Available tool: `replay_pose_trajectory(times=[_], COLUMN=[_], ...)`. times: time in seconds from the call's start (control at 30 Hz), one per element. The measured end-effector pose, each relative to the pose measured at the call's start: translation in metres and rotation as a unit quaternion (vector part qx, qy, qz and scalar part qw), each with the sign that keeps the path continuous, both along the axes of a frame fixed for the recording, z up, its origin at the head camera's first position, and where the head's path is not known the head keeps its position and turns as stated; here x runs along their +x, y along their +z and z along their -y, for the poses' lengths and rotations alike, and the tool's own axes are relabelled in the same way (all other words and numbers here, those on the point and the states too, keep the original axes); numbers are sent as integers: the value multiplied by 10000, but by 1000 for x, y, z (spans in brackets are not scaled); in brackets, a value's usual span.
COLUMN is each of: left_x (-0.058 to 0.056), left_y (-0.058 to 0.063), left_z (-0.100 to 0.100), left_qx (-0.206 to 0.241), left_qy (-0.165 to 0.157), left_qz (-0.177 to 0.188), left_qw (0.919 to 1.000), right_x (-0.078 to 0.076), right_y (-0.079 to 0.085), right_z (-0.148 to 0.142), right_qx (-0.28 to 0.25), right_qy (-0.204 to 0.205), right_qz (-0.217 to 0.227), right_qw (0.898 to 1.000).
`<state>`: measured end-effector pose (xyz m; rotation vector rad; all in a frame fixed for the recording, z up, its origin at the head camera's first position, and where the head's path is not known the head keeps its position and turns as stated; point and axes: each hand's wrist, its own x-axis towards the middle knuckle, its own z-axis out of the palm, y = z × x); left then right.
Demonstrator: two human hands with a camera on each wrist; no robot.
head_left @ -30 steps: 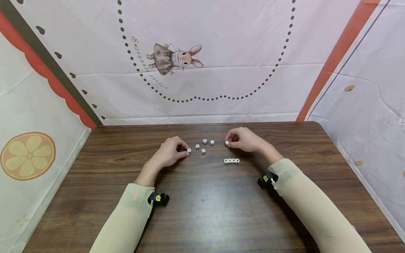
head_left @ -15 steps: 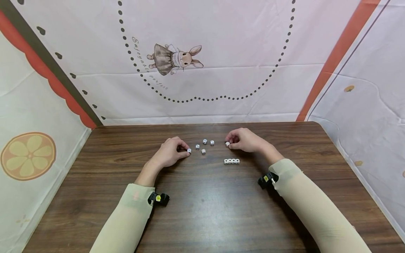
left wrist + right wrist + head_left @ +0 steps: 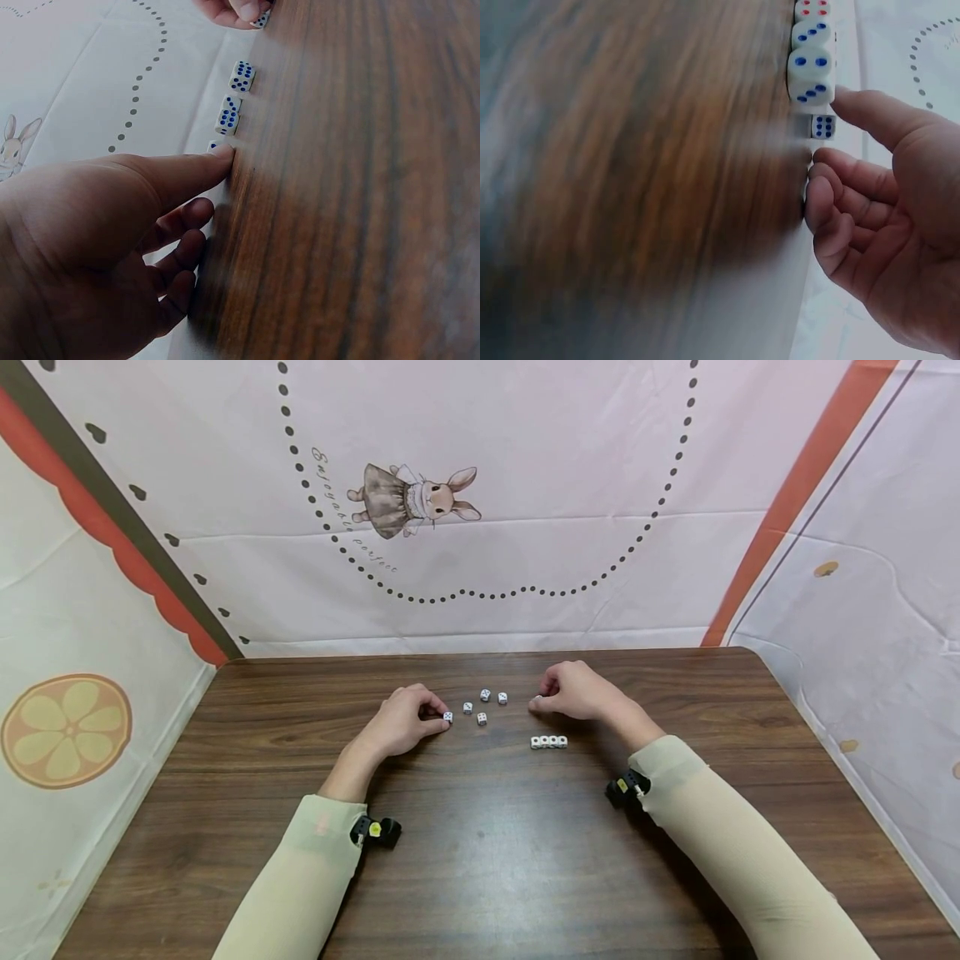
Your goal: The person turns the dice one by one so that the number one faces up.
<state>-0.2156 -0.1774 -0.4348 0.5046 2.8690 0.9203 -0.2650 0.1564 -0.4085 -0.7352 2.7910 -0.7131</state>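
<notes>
At the left of the loose dice, my left hand (image 3: 401,720) pinches a white die (image 3: 447,717) between thumb and forefinger. The left wrist view shows the thumb tip (image 3: 217,156) over that die. Farther right, my right hand (image 3: 577,690) rests close over the table around another die (image 3: 823,127), mostly hidden behind the thumb in the head view. From the right wrist, this die stands on the table with six blue pips showing, and a small gap shows between it and the forefinger. The right fingers (image 3: 821,199) are loosely curled.
Several loose dice (image 3: 482,719) lie scattered between the hands. A straight row of touching dice (image 3: 553,742) sits nearer, below the right hand. The brown wooden table (image 3: 480,843) ends at a printed cloth wall (image 3: 525,560) behind.
My right hand has shifted slightly; its thumb now covers most of the die that showed between the fingertips before. The left hand and the other dice stay put.
</notes>
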Motion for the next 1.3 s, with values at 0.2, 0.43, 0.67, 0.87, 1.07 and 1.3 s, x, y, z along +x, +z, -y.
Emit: replay_pose_trajectory(times=[0.2, 0.43, 0.67, 0.87, 1.07, 1.3], left_x=[-2, -2, -2, -1, -2, -2], left_y=[-1, 0, 0, 1, -1, -2], left_z=[0, 0, 0, 0, 0, 1], left_qx=[-3, 10, 44, 31, 5, -5], left_qy=[-13, -51, -59, -30, -20, -18], left_qz=[-41, -102, -112, -78, -25, 2], left_qw=[10000, 9999, 9999, 10000, 10000, 10000], right_x=[0, 0, -2, -1, -1, -2], right_y=[2, 0, -4, -5, -7, -8], right_z=[6, 5, 2, -1, -5, -8], right_qx=[115, -144, -600, -805, -794, -723], right_qy=[39, 233, 403, 437, 471, 508], right_qz=[37, 56, 100, 123, 134, 169], right_qw=[9999, 9996, 9973, 9957, 9956, 9959])
